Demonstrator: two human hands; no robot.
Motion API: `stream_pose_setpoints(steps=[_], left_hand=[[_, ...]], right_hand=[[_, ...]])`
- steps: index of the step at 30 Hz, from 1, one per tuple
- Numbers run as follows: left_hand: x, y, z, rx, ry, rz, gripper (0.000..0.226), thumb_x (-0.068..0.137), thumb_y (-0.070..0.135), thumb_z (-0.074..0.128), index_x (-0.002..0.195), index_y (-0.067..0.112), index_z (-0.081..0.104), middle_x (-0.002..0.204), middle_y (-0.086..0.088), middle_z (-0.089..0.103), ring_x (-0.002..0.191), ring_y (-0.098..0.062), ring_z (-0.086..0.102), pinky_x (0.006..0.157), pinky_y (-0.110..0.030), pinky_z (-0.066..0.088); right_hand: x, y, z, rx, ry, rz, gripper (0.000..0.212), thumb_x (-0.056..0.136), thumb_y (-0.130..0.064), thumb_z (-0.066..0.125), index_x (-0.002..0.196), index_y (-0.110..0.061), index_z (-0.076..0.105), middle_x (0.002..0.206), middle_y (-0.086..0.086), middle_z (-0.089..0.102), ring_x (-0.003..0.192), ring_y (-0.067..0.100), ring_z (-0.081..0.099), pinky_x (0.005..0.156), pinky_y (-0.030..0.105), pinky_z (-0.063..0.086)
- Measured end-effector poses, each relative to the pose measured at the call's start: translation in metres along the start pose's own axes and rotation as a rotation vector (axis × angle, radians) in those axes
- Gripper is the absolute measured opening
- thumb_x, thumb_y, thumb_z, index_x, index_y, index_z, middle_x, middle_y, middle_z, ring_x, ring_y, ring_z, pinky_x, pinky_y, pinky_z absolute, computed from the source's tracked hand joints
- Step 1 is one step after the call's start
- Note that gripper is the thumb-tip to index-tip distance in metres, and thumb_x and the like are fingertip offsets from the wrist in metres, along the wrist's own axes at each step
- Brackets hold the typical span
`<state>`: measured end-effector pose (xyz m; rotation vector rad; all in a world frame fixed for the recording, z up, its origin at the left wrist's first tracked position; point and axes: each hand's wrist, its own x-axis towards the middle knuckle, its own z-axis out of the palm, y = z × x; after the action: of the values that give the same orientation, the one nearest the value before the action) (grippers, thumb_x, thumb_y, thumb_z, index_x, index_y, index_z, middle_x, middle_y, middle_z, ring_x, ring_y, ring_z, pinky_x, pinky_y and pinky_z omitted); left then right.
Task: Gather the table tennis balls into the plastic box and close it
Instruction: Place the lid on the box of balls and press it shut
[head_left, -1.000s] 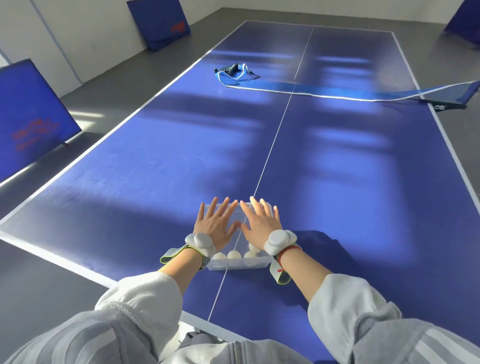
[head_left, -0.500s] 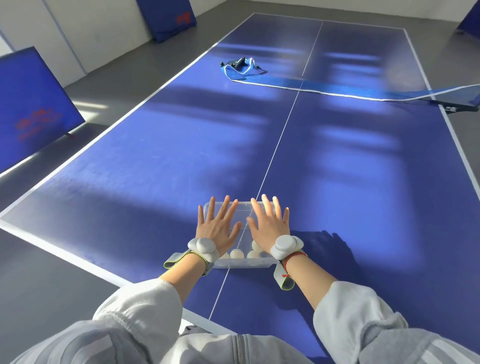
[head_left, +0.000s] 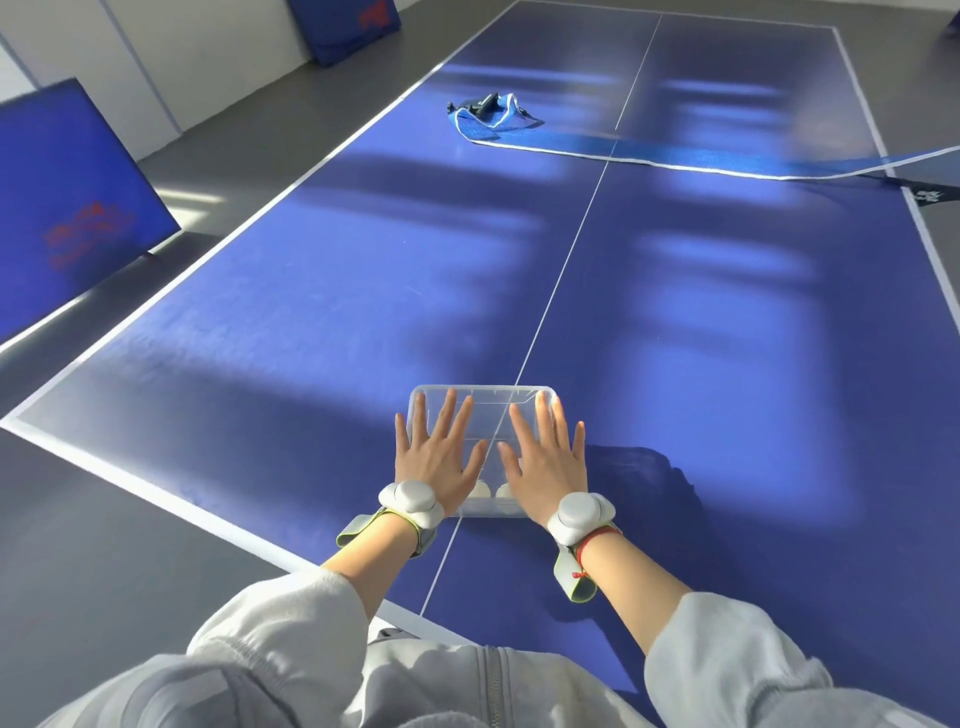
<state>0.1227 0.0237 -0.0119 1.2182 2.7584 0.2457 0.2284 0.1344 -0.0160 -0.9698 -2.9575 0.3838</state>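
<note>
Both the left hand (head_left: 434, 462) and the right hand (head_left: 545, 465) lie flat, fingers spread, on the plastic box (head_left: 483, 397); under the palms, probably two balls (head_left: 480, 488).

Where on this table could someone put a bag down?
Wide bare blue tabletop lies between the clear plastic box and the collapsed blue net, on both sides of the white centre line. The only busy spot is the box, under both hands.

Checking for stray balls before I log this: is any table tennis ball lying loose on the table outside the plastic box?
No, the only balls visible sit inside the clear plastic box under both flat hands.
</note>
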Motion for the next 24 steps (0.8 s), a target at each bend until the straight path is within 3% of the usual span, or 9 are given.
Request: stream_pose_setpoints(steps=[4, 9, 14, 17, 21, 24], left_hand=[[-0.005, -0.003, 0.004, 0.033, 0.036, 0.041, 0.071, 0.084, 0.059, -0.001, 0.149, 0.031, 0.008, 0.158, 0.006, 0.009, 0.144, -0.031, -0.008, 0.116, -0.054, 0.0], [-0.008, -0.003, 0.002, 0.033, 0.108, 0.058, 0.079, 0.086, 0.061, -0.01, 0.146, 0.024, 0.025, 0.155, 0.002, 0.024, 0.144, -0.033, 0.003, 0.115, -0.053, -0.003], [-0.026, 0.0, 0.006, 0.022, 0.143, 0.002, 0.07, 0.092, 0.054, -0.003, 0.144, 0.022, 0.032, 0.152, 0.001, 0.03, 0.143, -0.032, 0.011, 0.113, -0.049, -0.002], [-0.03, -0.002, 0.011, 0.063, 0.126, -0.018, 0.066, 0.095, 0.05, 0.001, 0.142, 0.02, 0.037, 0.149, -0.001, 0.036, 0.141, -0.033, 0.02, 0.112, -0.051, 0.004], [-0.03, -0.003, 0.012, 0.085, 0.148, -0.012, 0.064, 0.096, 0.048, 0.003, 0.141, 0.018, 0.038, 0.149, -0.002, 0.037, 0.141, -0.033, 0.02, 0.112, -0.05, 0.005], [-0.031, -0.003, 0.012, 0.071, 0.164, -0.008, 0.056, 0.095, 0.041, 0.016, 0.14, 0.018, 0.039, 0.148, -0.002, 0.039, 0.141, -0.033, 0.022, 0.112, -0.051, 0.007]], right_hand=[[0.0, 0.0, -0.001, -0.003, 0.024, -0.004, 0.075, 0.083, -0.057, -0.006, 0.148, -0.026, 0.017, 0.159, 0.011, 0.007, 0.147, 0.031, 0.002, 0.116, 0.053, 0.01], [-0.007, -0.007, -0.006, -0.035, 0.06, -0.007, 0.067, 0.091, -0.054, 0.007, 0.143, -0.022, 0.035, 0.153, 0.014, 0.029, 0.142, 0.035, 0.023, 0.112, 0.054, 0.022], [-0.025, -0.011, 0.003, -0.096, 0.054, -0.058, 0.068, 0.094, -0.051, -0.002, 0.139, -0.023, 0.041, 0.15, 0.011, 0.037, 0.139, 0.032, 0.032, 0.115, 0.051, 0.017], [-0.027, -0.01, 0.008, -0.115, 0.011, -0.072, 0.066, 0.093, -0.053, 0.005, 0.141, -0.023, 0.037, 0.151, 0.01, 0.034, 0.141, 0.03, 0.029, 0.117, 0.052, 0.011], [-0.025, -0.01, 0.007, -0.106, 0.027, -0.109, 0.08, 0.086, -0.058, -0.017, 0.148, -0.023, 0.021, 0.158, 0.008, 0.015, 0.146, 0.029, 0.009, 0.117, 0.05, -0.004], [-0.023, -0.016, 0.002, -0.125, 0.041, -0.103, 0.076, 0.09, -0.054, -0.013, 0.145, -0.023, 0.029, 0.155, 0.009, 0.025, 0.144, 0.03, 0.019, 0.118, 0.051, 0.003]])
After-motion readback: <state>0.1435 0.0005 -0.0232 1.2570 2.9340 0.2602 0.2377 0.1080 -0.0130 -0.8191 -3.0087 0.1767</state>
